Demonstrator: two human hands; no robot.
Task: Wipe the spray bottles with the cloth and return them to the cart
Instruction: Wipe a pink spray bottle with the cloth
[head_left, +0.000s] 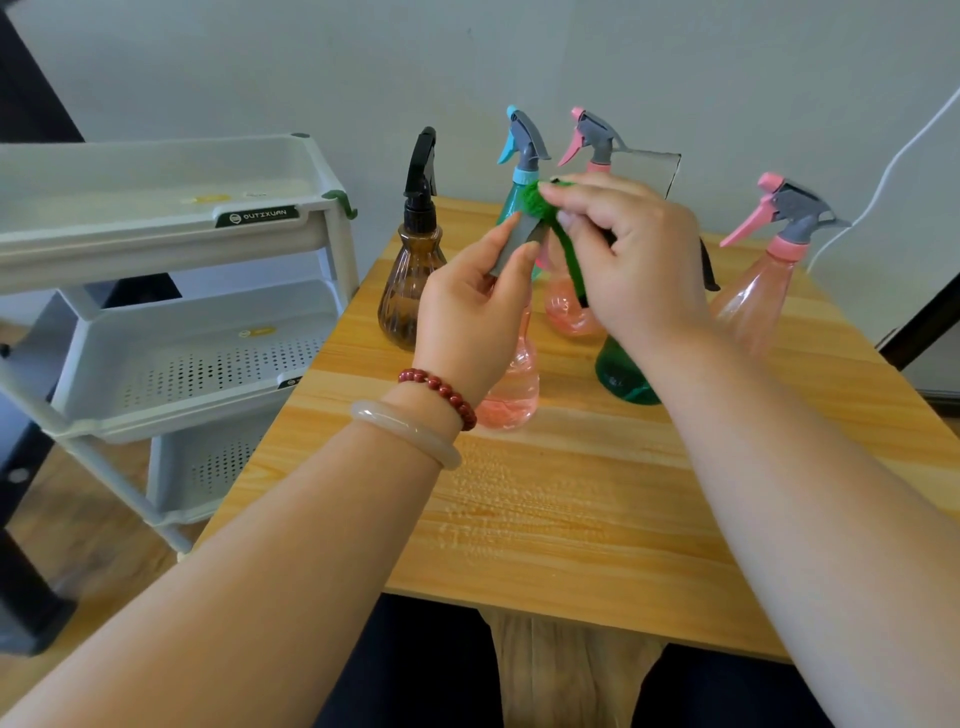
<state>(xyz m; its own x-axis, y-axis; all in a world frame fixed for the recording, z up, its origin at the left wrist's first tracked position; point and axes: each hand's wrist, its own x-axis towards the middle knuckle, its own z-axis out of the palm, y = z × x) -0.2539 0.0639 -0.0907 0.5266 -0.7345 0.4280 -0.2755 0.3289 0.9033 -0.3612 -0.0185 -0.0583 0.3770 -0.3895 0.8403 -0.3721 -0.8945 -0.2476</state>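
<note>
Left hand (470, 312) fingers grip a pink spray bottle (511, 384); right hand (631, 260) fingers pinch green cloth (537, 200) against its gray head.

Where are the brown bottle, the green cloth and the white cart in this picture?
brown bottle (410, 291): head view, on its ribbed amber body.
green cloth (535, 200): head view, on the fluffy bunch by the fingertips.
white cart (156, 249): head view, on the top tray's front rim.

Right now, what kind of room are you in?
Probably a plain room at home or a small workroom, not a kitchen. There is a little wooden table against a bare white wall, a white plastic cart with tiered trays beside it, and several spray bottles standing on the table.
</note>
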